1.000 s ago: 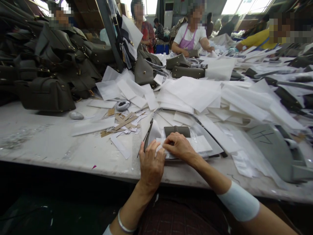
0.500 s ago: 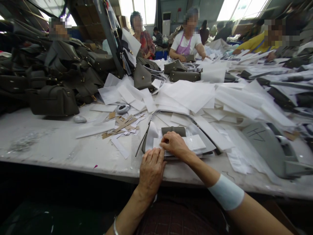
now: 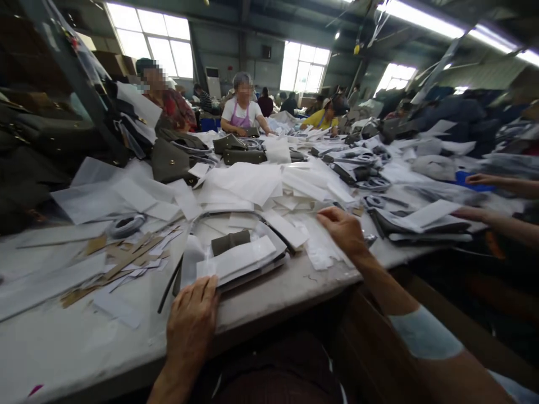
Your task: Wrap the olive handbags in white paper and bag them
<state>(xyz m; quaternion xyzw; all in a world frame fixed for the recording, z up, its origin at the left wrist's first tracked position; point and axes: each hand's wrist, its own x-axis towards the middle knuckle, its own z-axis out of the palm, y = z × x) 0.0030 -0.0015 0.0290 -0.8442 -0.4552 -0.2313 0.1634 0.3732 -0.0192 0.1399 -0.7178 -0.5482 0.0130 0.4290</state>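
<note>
A dark grey-green handbag (image 3: 252,275) lies on the table before me, its strap curved out behind it. White paper strips (image 3: 240,258) and a small rolled dark piece (image 3: 230,242) rest on top. My left hand (image 3: 193,314) lies at the bag's near left corner, fingers stretched out and touching the white paper. Away to the right of the bag, my right hand (image 3: 343,227) is raised over clear plastic sleeves (image 3: 322,247). Its fingers are curled together; whether anything is between them I cannot make out.
Brown and white paper scraps (image 3: 130,261) and a coiled wrapped strap (image 3: 126,225) lie to the left. White sheets (image 3: 248,182) are heaped behind the bag. At right, a co-worker's arms (image 3: 492,219) reach toward another dark bag (image 3: 421,230). Further workers sit across the table.
My view has turned to the right. My right hand has left the white paper on the bag and moved right, over the plastic sleeves. My left hand stays at the bag's corner.
</note>
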